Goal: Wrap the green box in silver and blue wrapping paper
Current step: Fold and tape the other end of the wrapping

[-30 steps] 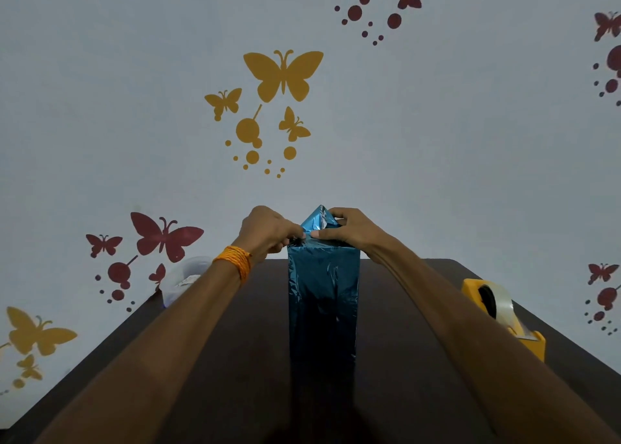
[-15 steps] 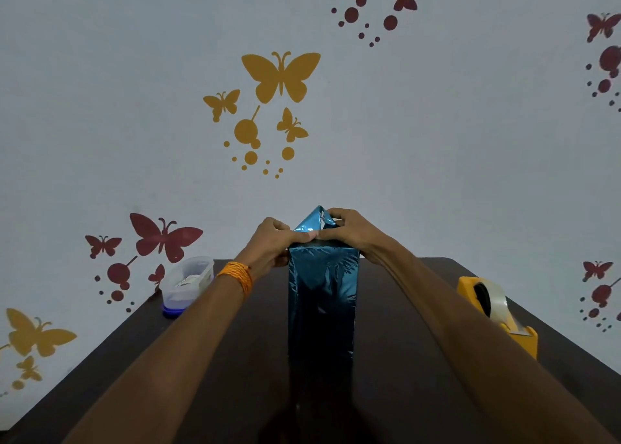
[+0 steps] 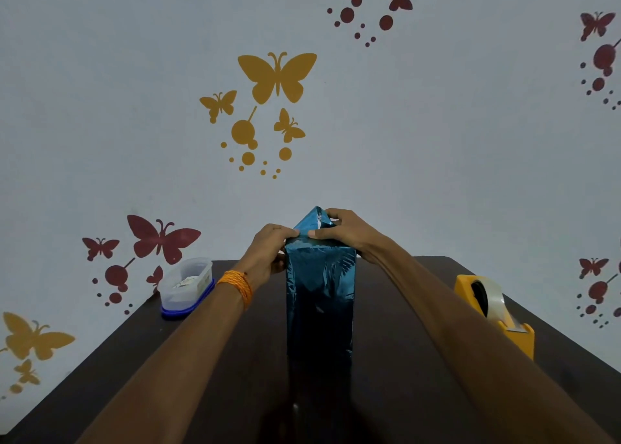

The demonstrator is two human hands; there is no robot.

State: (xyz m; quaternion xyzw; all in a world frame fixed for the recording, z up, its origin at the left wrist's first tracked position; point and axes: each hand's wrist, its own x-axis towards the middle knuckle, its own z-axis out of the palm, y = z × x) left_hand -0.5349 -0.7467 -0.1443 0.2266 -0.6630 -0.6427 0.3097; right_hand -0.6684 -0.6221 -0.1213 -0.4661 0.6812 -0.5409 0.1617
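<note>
Two hands (image 3: 268, 252) (image 3: 342, 233) atop wrapping paper (image 3: 319, 292).

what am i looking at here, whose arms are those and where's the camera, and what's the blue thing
No machine here: a person wears one camera on the head, looking forward and down, so both arms reach in from below. On the dark table stands a tall box covered in shiny blue wrapping paper; the box itself is hidden. The left hand and right hand pinch the paper's folded flap at its top. A plastic container sits at left, a yellow tape dispenser at right.
</note>
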